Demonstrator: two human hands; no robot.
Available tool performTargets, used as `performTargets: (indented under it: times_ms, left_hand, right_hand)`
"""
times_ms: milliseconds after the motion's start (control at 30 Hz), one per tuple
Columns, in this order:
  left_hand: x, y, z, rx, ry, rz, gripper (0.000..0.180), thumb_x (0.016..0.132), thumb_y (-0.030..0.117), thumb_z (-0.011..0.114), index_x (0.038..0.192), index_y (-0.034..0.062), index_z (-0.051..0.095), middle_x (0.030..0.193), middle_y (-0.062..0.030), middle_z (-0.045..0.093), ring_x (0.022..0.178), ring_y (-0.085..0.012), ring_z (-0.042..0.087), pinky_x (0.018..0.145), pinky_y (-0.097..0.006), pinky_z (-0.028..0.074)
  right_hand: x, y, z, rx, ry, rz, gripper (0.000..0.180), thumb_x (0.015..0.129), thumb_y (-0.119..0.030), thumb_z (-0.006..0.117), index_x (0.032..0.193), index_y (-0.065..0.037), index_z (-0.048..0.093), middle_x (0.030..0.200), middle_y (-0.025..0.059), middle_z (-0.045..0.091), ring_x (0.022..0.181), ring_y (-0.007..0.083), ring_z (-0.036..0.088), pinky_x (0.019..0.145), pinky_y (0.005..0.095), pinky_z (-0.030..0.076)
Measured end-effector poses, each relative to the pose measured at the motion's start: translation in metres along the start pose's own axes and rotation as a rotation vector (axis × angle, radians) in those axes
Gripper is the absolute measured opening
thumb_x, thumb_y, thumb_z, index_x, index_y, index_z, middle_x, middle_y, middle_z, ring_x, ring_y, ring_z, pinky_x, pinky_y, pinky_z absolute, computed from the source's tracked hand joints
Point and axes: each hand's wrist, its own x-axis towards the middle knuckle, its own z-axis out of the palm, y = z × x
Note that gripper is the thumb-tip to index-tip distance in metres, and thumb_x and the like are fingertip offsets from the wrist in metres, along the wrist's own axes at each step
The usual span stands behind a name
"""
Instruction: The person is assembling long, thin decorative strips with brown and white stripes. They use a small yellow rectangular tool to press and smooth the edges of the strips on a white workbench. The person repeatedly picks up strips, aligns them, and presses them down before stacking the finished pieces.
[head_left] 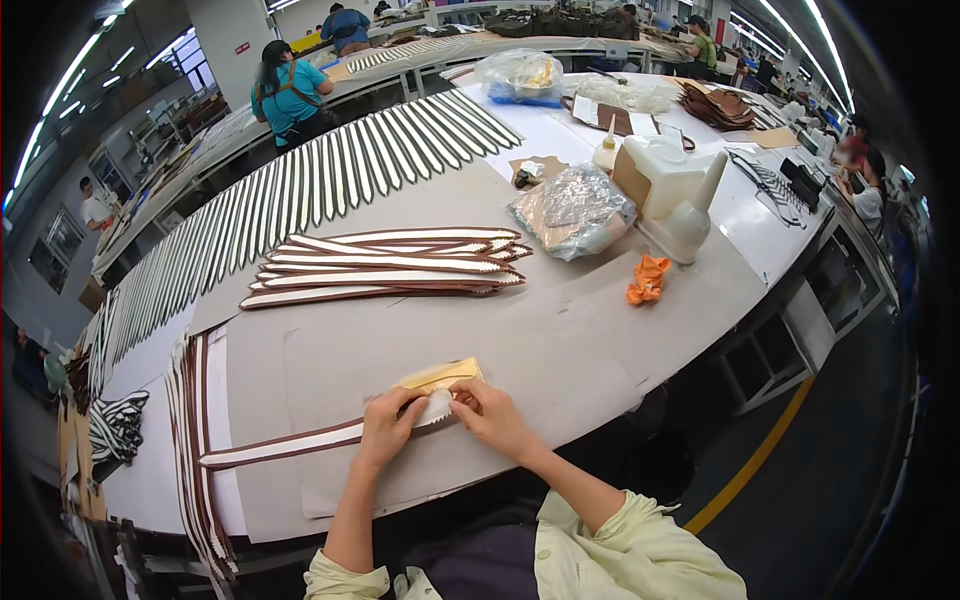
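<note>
A brown-edged strap with a white face [290, 443] lies along the near part of the table, its serrated end between my hands. My left hand [388, 425] is closed at that end, fingertips pinched at the strap and a small whitish piece [437, 406]. From the other side my right hand [490, 415] pinches the edge of the same piece. Whether the piece is stuck to the strap or lies loose on it, I cannot tell. Just beyond my fingers is a flat yellow packet [440, 375]. Past it rests a stack of similar brown-and-white straps [385, 265].
A long row of dark-edged white strips [330, 170] covers the far left. More brown straps [195, 440] hang over the near left edge. At right stand a white plastic container [655, 180], a squeeze bottle [690, 225], a plastic-wrapped bundle [575, 210] and crumpled orange material [648, 280].
</note>
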Motion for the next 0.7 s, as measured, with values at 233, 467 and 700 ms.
performTargets:
  times_ms: [233, 467, 700]
  left_hand:
    - [0.008, 0.008, 0.021, 0.199, 0.167, 0.098, 0.011, 0.093, 0.012, 0.074, 0.098, 0.0030, 0.073, 0.093, -0.0127, 0.073, 0.085, -0.0293, 0.072, 0.074, -0.038, 0.056]
    - [0.013, 0.005, 0.023, 0.242, 0.163, 0.085, 0.011, 0.091, 0.009, 0.076, 0.098, 0.0013, 0.073, 0.095, -0.0117, 0.070, 0.086, -0.0267, 0.072, 0.077, -0.035, 0.058]
    - [0.015, 0.002, 0.017, 0.186, 0.163, 0.052, 0.011, 0.090, 0.009, 0.077, 0.097, 0.0015, 0.073, 0.094, -0.0106, 0.071, 0.084, -0.0243, 0.072, 0.077, -0.034, 0.058]
  right_hand:
    - [-0.021, 0.000, -0.007, -0.766, 0.013, -0.543, 0.039, 0.086, -0.007, 0.068, 0.122, 0.006, 0.066, 0.124, 0.0146, 0.066, 0.095, 0.0287, 0.061, 0.077, 0.0392, 0.052]
    - [-0.029, -0.004, -0.016, -0.790, 0.002, -0.479, 0.039, 0.088, -0.011, 0.068, 0.122, 0.008, 0.066, 0.130, 0.0143, 0.063, 0.103, 0.0298, 0.059, 0.084, 0.0406, 0.048]
    - [-0.033, -0.003, -0.018, -0.783, -0.037, -0.438, 0.048, 0.084, -0.011, 0.074, 0.128, 0.006, 0.064, 0.142, 0.0125, 0.059, 0.111, 0.0291, 0.058, 0.089, 0.0411, 0.047]
